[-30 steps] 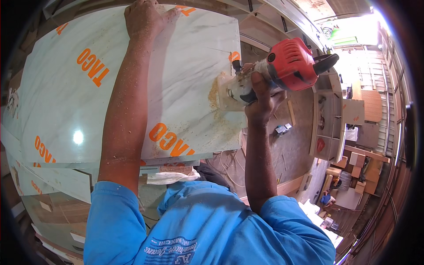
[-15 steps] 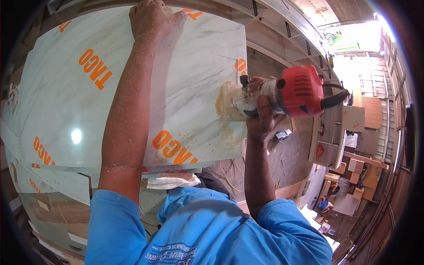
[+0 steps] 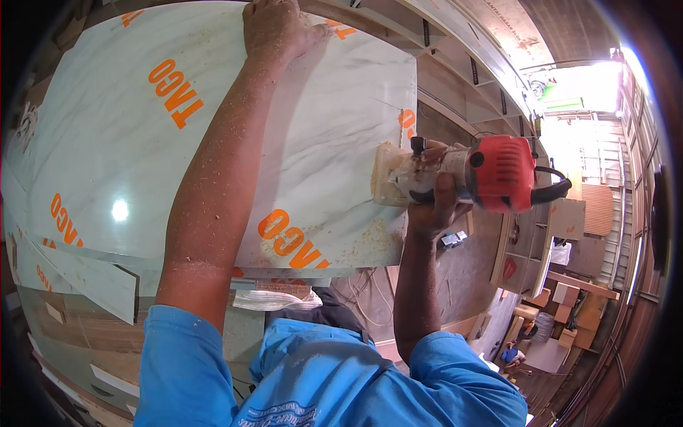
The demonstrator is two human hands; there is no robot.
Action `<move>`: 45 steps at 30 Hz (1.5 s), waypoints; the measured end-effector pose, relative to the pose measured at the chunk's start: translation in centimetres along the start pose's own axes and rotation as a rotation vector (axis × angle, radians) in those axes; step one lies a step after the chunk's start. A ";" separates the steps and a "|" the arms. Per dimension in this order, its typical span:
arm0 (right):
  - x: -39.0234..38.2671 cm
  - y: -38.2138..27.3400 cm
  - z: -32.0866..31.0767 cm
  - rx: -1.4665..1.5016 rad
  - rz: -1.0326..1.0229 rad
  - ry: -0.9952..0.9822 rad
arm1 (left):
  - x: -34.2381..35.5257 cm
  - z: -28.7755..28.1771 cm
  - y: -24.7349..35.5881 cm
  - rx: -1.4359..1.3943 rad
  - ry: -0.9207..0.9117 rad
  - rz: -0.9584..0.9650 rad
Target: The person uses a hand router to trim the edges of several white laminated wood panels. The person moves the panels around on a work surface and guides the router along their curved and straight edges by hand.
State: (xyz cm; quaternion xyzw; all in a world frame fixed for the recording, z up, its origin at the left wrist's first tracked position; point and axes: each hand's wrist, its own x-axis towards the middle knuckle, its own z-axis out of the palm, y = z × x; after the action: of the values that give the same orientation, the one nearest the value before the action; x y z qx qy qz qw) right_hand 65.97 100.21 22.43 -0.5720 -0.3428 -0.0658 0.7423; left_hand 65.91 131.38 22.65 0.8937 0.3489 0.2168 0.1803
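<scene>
A white marble-patterned panel [image 3: 334, 149] with orange printing lies before me. My left hand [image 3: 276, 28] rests at its far edge, fingers bent over that edge and partly cut off by the picture's top, thumb spread on the surface. At the panel's right edge, my right hand [image 3: 442, 196] is wrapped round the body of a red and silver trim router [image 3: 500, 173]. The router's clear, dusty base [image 3: 388, 174] overlaps the panel's edge. Its cutter is hidden. Sawdust [image 3: 380, 236] lies on the near right corner, and specks cling to both forearms.
A black cord [image 3: 553, 186] leaves the router's back end. Open cabinet frames [image 3: 455, 53] stand beyond the panel and to the right. A folded white cloth [image 3: 277, 299] lies by the near edge. Another person [image 3: 511, 354] is low down at the far right, among boards and boxes.
The view has shifted and turned slightly. My right hand has moved the router a little nearer to me along the panel's right edge. My left hand keeps its place on the panel.
</scene>
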 end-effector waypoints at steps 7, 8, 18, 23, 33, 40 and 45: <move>1.9 1.1 0.0 -0.116 -0.019 0.001 | -0.2 0.7 -0.3 0.061 0.040 0.032; 2.3 1.5 0.4 -0.116 -0.022 -0.001 | -0.1 0.8 -0.3 0.083 0.042 0.041; 4.5 3.6 1.5 -0.162 -0.035 0.195 | 0.3 1.4 -0.8 0.053 0.083 0.079; 5.2 3.8 1.7 -0.147 -0.001 0.192 | 0.2 1.6 -0.9 0.010 0.079 0.066; 7.2 5.1 1.2 -0.095 0.002 0.144 | 0.9 2.9 -1.3 0.093 0.034 0.062; 8.0 5.9 1.6 -0.066 0.023 0.133 | 0.8 3.1 -1.8 0.092 0.061 0.071; 8.8 6.5 1.4 -0.063 0.029 0.128 | 0.9 3.0 -1.7 0.091 0.053 0.068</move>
State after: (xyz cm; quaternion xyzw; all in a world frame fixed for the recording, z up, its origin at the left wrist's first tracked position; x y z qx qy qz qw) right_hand 75.19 106.28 22.48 -0.5946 -0.2840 -0.1024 0.7452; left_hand 67.06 132.68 19.53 0.9063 0.3326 0.2302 0.1226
